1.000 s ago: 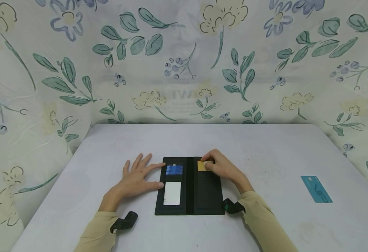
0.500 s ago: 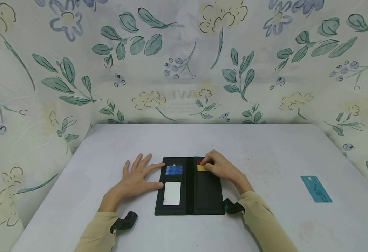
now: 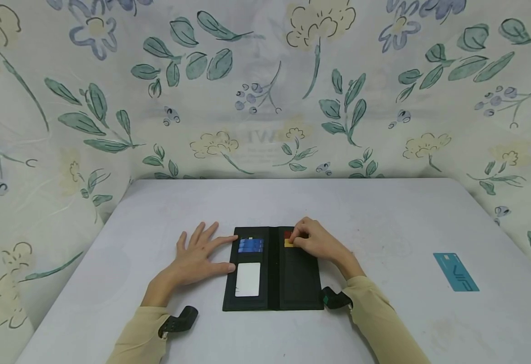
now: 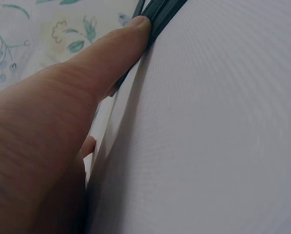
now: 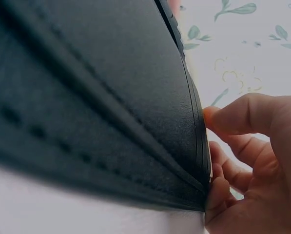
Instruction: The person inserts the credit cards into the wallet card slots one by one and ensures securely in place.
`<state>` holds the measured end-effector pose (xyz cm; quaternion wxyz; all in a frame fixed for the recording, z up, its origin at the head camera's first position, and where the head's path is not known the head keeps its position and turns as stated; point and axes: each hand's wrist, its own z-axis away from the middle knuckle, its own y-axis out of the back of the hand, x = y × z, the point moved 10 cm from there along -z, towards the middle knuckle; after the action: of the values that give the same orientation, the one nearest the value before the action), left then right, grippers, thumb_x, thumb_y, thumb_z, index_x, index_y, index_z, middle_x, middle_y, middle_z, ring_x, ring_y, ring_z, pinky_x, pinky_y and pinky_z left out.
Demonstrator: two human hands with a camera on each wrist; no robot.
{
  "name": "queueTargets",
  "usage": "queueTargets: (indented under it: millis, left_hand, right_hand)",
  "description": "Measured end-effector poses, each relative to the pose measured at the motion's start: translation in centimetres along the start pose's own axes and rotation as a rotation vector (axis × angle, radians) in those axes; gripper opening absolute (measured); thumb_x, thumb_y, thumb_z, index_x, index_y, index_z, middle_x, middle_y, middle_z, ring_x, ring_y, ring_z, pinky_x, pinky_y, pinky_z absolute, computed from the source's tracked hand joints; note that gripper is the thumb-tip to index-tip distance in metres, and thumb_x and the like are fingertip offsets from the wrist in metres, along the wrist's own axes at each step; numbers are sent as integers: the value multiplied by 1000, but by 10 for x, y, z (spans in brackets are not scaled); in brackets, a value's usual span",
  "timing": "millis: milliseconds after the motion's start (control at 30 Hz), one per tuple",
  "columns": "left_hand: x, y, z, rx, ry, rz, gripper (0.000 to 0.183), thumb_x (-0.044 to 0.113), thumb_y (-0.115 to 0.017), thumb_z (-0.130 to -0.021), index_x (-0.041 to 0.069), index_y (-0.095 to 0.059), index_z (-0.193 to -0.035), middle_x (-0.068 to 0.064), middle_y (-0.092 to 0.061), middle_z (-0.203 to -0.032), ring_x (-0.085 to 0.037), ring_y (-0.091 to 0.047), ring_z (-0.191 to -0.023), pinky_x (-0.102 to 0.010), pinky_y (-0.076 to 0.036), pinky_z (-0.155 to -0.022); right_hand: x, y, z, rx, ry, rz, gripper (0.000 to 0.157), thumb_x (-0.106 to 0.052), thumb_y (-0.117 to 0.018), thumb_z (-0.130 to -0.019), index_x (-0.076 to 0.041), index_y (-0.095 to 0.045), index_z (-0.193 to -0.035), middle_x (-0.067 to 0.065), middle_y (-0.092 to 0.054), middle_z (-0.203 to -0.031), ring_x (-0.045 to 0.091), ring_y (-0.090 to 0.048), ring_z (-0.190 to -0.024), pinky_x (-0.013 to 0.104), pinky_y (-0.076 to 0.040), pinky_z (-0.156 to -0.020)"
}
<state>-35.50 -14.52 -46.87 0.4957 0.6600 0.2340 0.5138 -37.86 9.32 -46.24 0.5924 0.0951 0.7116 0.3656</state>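
A black card wallet (image 3: 274, 273) lies unfolded on the table. Its left half shows several blue cards (image 3: 251, 246) in the upper slots and a white card (image 3: 248, 279) below. At the top of the right half, a yellow card (image 3: 288, 243) sticks out of a slot, with a strip of red card (image 3: 288, 234) behind it. My right hand (image 3: 322, 242) pinches the yellow card, its fingers hiding part of it. My left hand (image 3: 197, 260) lies spread, thumb and index fingertip touching the wallet's left edge.
A blue-green card (image 3: 456, 272) marked VIP lies apart on the right of the white table (image 3: 374, 202). Floral fabric (image 3: 265, 121) stands behind and beside the table. Each wrist carries a black camera (image 3: 179, 319).
The yellow card has slid down deeper into its slot under my right hand, uncovering a red strip above it. My left hand and the wallet have stayed put.
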Motion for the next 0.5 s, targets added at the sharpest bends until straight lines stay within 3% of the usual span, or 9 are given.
queueTargets:
  millis: [300,500]
  left_hand:
    - [-2,-1,-1,7,-2,-3,72,60,-67,-82,25,-52,-143,-21,-18,-162,-47,0,-149,-71,12,-109]
    - [0,0,-1,9,-8,-3,72,60,-67,-82,25,-52,-143,-22,-19,-162,-48,-1,-148,-72,10,-109]
  right_hand:
    - [-8,1,2,-18,78,18,18,-7,-57,-95,-4,-70,-107,7,-63,-106,19,-53,-94,33,-47,-85]
    - [-3,12,9,31,19,10,22,-13,-60,-96,-10,-66,-117,4,-63,-110,18,-57,-94,33,-50,-83]
